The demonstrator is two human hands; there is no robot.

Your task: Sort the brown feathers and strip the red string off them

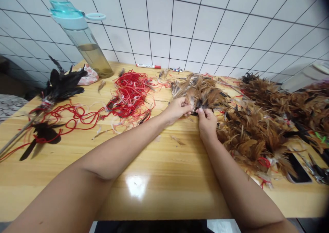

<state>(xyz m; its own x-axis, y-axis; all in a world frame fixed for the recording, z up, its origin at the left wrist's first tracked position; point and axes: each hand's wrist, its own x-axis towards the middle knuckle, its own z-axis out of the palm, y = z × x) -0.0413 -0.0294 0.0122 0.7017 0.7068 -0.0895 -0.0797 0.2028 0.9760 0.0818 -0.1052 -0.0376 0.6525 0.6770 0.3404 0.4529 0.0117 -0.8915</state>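
Observation:
A bunch of brown feathers (199, 87) lies on the wooden table (154, 164), toward the wall. At its near edge, my left hand (180, 108) has its fingers closed in a pinch on the feathers. My right hand (208, 121) pinches the same edge just to the right, thumb and forefinger together by some dark feathers. The two sets of fingertips are close to each other. Exactly what lies between them is too small to make out.
A red string tangle (132, 94) lies left of my hands. Farther left are black feathers (63, 85) tied to a stick (19, 133) and a water bottle (89, 51). Brown feather heaps (254, 131), a phone (299, 169) and scissors (317, 169) lie right. A red marker (148, 66) lies by the wall.

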